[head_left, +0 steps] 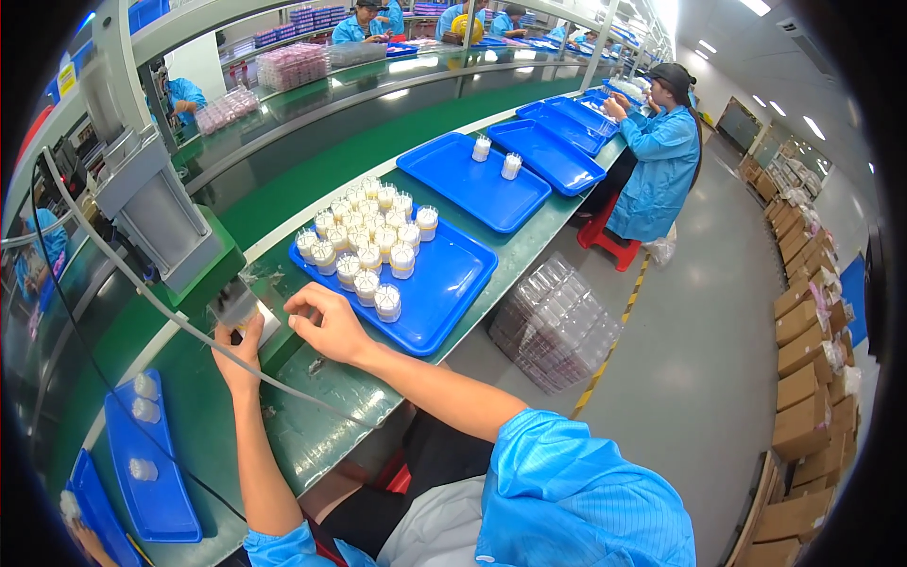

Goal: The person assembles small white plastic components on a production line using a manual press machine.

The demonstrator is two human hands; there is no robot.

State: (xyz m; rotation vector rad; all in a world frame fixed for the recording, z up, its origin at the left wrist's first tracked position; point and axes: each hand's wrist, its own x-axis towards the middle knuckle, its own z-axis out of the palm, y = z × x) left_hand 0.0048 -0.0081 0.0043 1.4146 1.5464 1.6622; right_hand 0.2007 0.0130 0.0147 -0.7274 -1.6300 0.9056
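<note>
Blue sleeve [576, 501] nearest. Left hand [241, 354] fingers curled, pinching small part [253, 326] under press [161, 222]. Right hand [326, 321] just right of part, fingertips together at it. Tray [444, 293] of cups [364, 241] far right.

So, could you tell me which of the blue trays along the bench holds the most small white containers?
The blue tray just beside the right hand: it carries a dense cluster of white containers, while the neighbouring trays hold only two or three.
</note>
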